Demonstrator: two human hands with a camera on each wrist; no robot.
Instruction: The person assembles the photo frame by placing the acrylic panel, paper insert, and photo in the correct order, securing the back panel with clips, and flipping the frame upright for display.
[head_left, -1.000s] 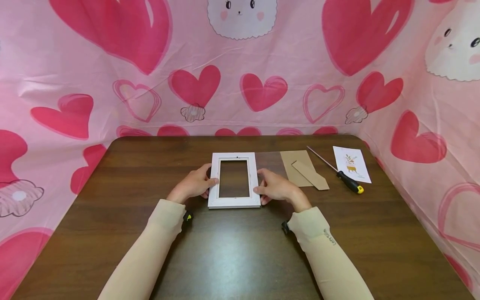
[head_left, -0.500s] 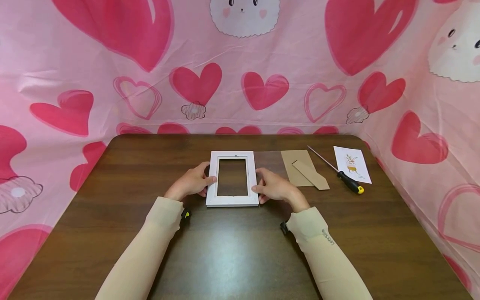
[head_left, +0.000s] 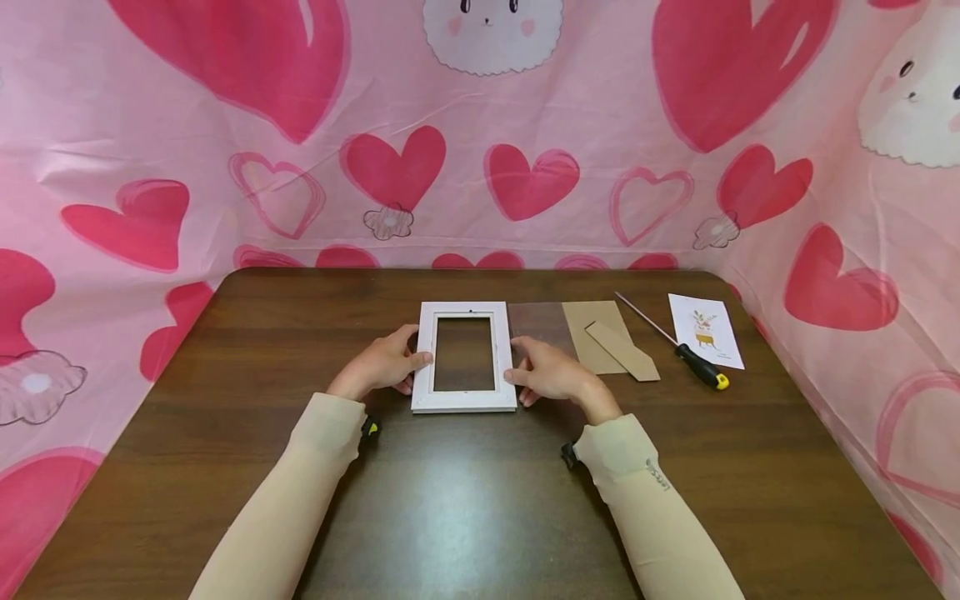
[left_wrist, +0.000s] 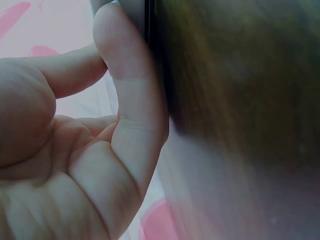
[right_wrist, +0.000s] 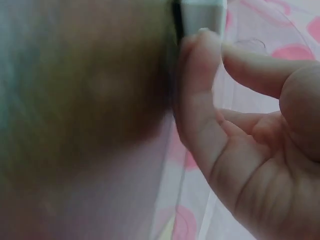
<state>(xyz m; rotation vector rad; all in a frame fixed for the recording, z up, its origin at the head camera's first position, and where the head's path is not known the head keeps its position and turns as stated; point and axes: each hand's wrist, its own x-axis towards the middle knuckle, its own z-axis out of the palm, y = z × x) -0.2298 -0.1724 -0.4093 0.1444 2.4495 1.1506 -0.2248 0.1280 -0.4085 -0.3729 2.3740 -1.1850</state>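
A white picture frame lies on the dark wooden table, and the tabletop shows through its opening. My left hand grips its left side, thumb on top and the other fingers at the outer edge. On the opposite side my right hand holds the frame in much the same way. Curled fingers of the left hand fill the left wrist view, against the frame's edge. The right wrist view shows the right hand with its fingertips at a white frame corner. The fingers' undersides are partly hidden.
Right of the frame lie a clear sheet and a brown backing board, with a cardboard easel stand across the board. Further right are a black-and-yellow screwdriver and a printed card. Pink heart-patterned cloth surrounds the table.
The picture frame and both hands have shifted slightly to the left, mostly in the first half second. Both hands keep the same hold, and the head view has tilted a little.
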